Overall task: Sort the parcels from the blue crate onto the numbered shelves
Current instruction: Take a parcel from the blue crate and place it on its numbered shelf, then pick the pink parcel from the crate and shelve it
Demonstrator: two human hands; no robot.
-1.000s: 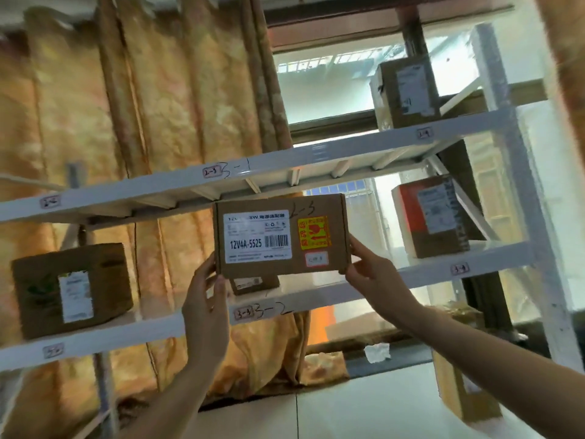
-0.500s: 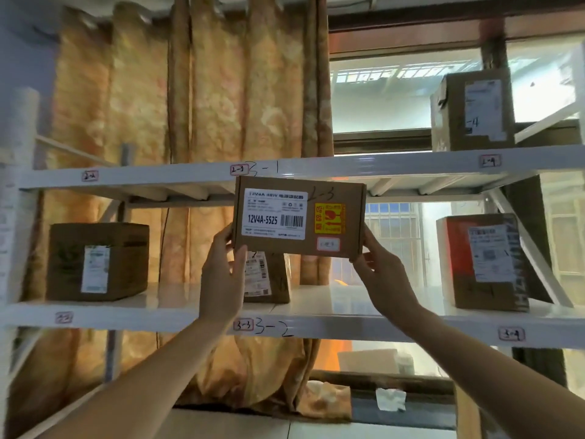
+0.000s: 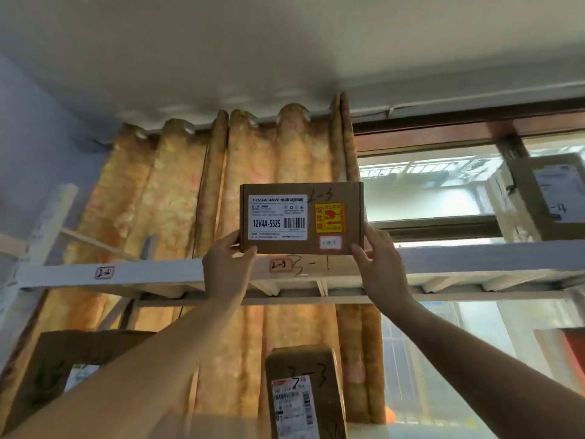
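Both hands, the left hand (image 3: 226,274) and right hand (image 3: 381,269), now hold the parcel (image 3: 300,218) above the upper shelf (image 3: 152,274) edge at its 2-3 tag (image 3: 278,265), no longer below it.

a room in a home turned into a makeshift parcel store: white metal shelving (image 3: 126,274) with hand-numbered tags (image 3: 278,265) stands in front of a patterned orange curtain (image 3: 177,198) and a barred window (image 3: 443,198), under a plain ceiling and beside a blue wall, with labelled cardboard parcels (image 3: 304,391) set on the shelves
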